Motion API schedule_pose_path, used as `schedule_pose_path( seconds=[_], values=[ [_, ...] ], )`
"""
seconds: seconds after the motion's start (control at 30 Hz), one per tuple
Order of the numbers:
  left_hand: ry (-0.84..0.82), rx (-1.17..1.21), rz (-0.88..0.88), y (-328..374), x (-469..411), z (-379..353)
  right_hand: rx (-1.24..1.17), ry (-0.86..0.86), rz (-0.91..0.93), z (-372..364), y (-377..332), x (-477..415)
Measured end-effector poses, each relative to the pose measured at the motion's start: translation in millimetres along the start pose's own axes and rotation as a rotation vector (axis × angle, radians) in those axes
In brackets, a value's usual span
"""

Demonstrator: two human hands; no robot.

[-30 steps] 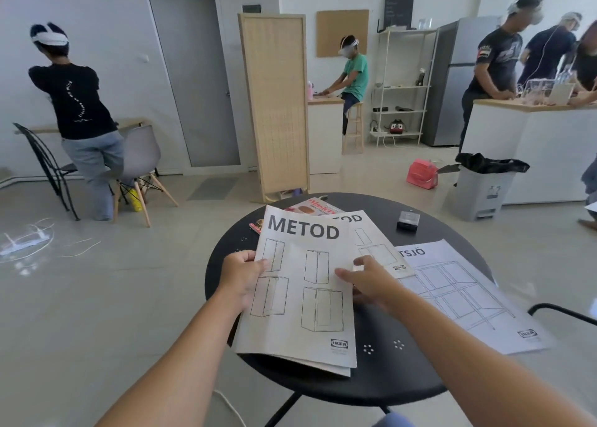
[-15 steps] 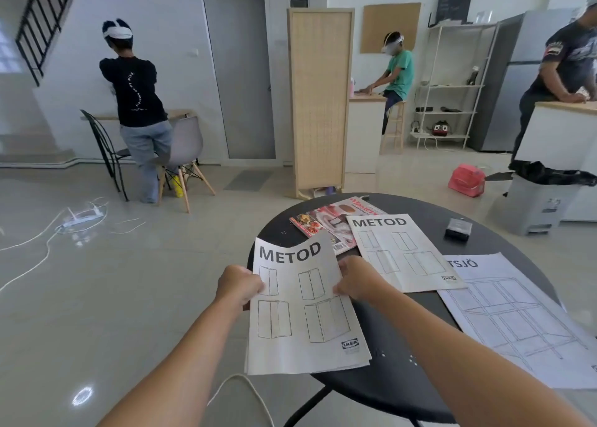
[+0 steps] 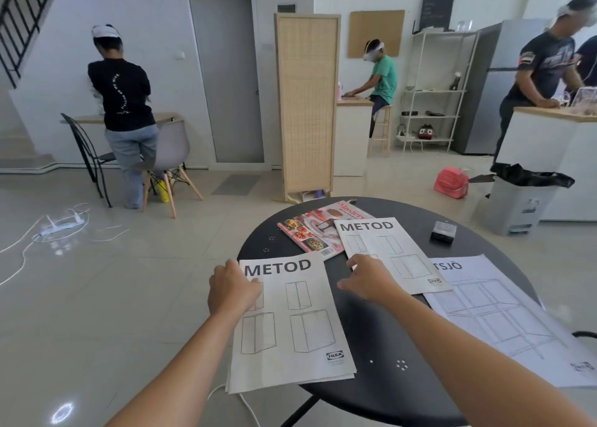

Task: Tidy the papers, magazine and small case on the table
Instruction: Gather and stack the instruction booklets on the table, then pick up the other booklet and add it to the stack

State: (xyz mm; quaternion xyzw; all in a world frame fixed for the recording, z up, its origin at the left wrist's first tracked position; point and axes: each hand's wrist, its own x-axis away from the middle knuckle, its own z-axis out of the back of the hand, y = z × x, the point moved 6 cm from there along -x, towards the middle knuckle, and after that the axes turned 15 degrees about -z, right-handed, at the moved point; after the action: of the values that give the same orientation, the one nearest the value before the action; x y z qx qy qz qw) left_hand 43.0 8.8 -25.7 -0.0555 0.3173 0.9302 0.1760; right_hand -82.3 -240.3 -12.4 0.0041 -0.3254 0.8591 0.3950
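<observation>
A black round table [image 3: 381, 378] carries everything. The near METOD booklet [image 3: 297, 323] lies at its left side and hangs over the rim. My left hand [image 3: 232, 289] grips that booklet's upper left edge. My right hand [image 3: 368, 278] is off it, fingers spread, and hovers at the lower left corner of a second METOD booklet [image 3: 381, 249]. Under that booklet's far left edge lies a food magazine [image 3: 310, 232]. A large sheet with a shelf drawing [image 3: 500, 313] covers the right side. The small black case [image 3: 443, 232] sits at the far right.
A grey bin with a black bag [image 3: 517, 200] and a pink bag [image 3: 450, 182] stand on the floor beyond the table. A wooden screen [image 3: 307, 103] rises behind it. White cables [image 3: 58, 229] trail at left. A chair arm [image 3: 584, 333] shows at right. Several people work at other counters.
The near METOD booklet has come off the other booklet, gone left and settled on the table's left side. My right hand has let go of it and moved toward the second booklet.
</observation>
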Motion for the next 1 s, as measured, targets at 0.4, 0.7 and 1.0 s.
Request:
schedule_pose_path(
  seconds=[0.4, 0.7, 1.0],
  values=[
    [-0.159, 0.116, -0.414, 153, 24, -76, 0.046, 0.282, -0.296, 138, 138, -16],
    [-0.357, 0.095, -0.599, 220, 64, -136, 0.107, 0.208, -0.667, 149, 304, -70],
    [-0.434, 0.107, -0.594, 227, 75, -151, 0.189, 0.218, -0.662, 177, 262, -4]
  ],
)
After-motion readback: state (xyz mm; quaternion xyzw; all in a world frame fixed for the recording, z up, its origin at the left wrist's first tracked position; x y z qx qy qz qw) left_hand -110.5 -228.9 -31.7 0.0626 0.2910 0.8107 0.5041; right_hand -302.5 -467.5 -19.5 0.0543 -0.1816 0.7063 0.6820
